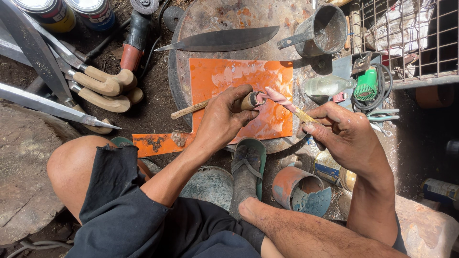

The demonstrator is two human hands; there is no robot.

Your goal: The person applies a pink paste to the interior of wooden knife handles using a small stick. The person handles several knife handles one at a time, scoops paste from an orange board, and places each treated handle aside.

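While the left hand (pixel 224 117) curled tight around a wooden handle (pixel 250 101), knuckles up and forearm angled across the knee, the right hand (pixel 342 131) pinched a thin stick (pixel 302 114) whose pink-smeared tip met the handle's open end. Both hovered over an orange sheet (pixel 224 76) lying on a round rusty metal slab (pixel 229 16). A bare knife blade (pixel 224 39) lay beyond. A metal cup (pixel 325 28) held greyish residue; a broken rusty can (pixel 301 191) near the sandalled foot (pixel 247 174) looked empty.
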